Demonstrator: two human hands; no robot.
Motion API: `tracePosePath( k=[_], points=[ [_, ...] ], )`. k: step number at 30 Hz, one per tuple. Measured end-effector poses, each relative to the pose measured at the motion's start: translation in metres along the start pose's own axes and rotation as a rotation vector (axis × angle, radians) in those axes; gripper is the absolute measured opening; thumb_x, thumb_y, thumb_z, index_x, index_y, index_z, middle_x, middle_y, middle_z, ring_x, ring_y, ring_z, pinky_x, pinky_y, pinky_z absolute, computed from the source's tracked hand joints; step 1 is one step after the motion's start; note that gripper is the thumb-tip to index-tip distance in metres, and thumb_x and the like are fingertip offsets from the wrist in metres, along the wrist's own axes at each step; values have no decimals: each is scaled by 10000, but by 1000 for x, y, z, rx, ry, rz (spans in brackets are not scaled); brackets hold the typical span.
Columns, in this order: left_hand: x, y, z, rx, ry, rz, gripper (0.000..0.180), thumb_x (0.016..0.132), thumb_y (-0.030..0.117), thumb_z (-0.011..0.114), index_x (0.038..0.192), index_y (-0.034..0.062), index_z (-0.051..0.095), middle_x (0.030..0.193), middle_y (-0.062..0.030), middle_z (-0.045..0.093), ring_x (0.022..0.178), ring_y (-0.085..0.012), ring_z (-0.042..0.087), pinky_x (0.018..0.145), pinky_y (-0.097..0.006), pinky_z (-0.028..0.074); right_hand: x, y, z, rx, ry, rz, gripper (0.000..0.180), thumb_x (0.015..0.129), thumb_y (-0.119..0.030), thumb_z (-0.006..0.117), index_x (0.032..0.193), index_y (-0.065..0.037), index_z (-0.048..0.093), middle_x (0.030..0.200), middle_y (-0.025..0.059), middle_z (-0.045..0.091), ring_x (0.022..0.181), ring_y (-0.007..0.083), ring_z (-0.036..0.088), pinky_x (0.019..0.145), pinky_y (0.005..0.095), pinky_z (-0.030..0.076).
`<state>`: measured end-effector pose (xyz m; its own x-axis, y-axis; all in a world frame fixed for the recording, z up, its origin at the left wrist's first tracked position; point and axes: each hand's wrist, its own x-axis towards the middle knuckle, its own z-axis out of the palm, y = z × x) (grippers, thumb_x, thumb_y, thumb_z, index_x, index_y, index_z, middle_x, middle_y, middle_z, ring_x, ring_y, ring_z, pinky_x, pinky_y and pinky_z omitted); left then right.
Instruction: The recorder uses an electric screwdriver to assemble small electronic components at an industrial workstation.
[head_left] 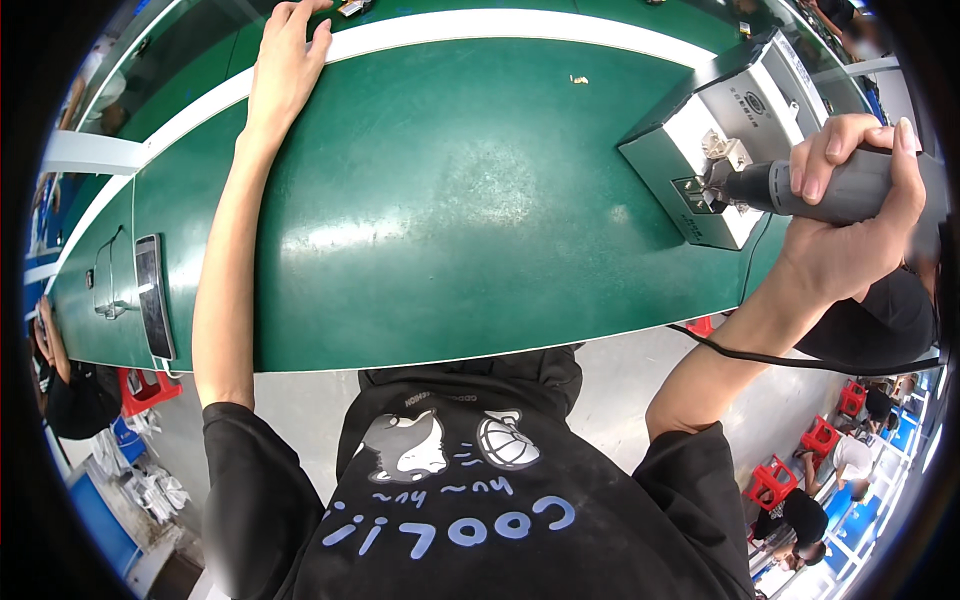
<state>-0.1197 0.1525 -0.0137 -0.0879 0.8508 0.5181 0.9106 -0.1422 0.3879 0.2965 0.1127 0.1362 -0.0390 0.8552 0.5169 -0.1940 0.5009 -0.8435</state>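
My right hand (850,190) is wrapped round a grey electric screwdriver (782,187), held nearly level with its nose pointing left. The screwdriver's tip meets the small metal pick-up area on the front of a boxy screw feeder (720,100) at the bench's right; whether a screw sits on the bit is too small to tell. My left hand (288,55) reaches over the white rail at the far side of the bench. Its fingers are partly extended and apart, with nothing visible in them. Just right of its fingertips lies a small metallic and yellow part (353,8), cut by the top edge.
The green bench (400,200) carries a phone (153,295) and glasses (110,308) at left, and a small yellowish scrap (579,80) at the back. A white rail (480,25) curves along its far edge. A black cable (790,361) passes my right forearm. People sit at both sides.
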Motion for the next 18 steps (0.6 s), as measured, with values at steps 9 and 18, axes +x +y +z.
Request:
tracePosePath(
  k=[9, 18],
  points=[
    [5, 1, -4, -23, -17, 13, 283, 950, 154, 569, 1211, 48, 602, 1124, -127, 589, 1022, -284, 601, 893, -372, 478, 10, 5, -2, 160, -61, 61, 271, 977, -248, 476, 901, 7, 530, 722, 139, 525, 433, 171, 430, 449, 312, 384],
    [-8, 13, -11, 100, -109, 163, 294, 930, 179, 580, 1178, 27, 621, 1121, -139, 576, 1068, -309, 549, 942, -422, 445, -20, 13, 13, 168, 47, 54, 189, 1009, -209, 428, 945, -33, 405, 728, 117, 454, 393, 127, 361, 345, 231, 325]
  ],
)
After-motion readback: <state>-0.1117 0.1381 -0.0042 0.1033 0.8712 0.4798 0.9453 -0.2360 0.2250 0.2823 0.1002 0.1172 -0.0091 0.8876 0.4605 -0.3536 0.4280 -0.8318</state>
